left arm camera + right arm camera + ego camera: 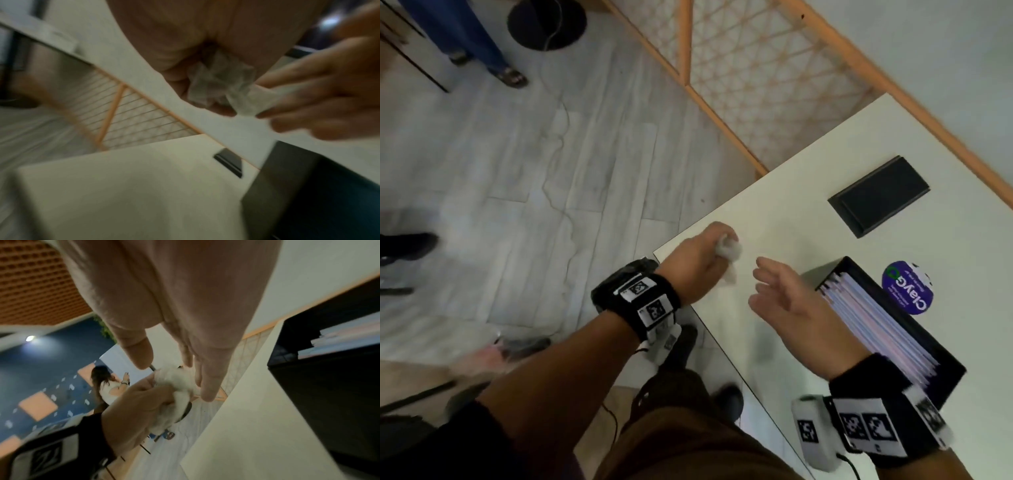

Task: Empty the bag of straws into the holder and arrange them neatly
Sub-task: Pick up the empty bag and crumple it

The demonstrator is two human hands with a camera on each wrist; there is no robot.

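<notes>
My left hand point(709, 255) grips a crumpled clear plastic bag point(729, 251) above the near left corner of the white table point(774, 205). The wad bulges out of the fist in the left wrist view, bag point(218, 84), and shows white in the right wrist view, bag point(176, 382). My right hand point(784, 291) hovers just right of it, fingers straight and spread, holding nothing. A black rectangular holder point(941, 370) stands on the table behind my right wrist, filled with pale pink and white straws point(876, 318) lying side by side along its length.
A black lid or tray point(878, 195) lies flat at the table's far side. A round purple sticker point(907, 287) sits beside the holder. An orange-framed lattice partition point(756, 78) runs behind the table. Other people's feet stand on the grey floor at left.
</notes>
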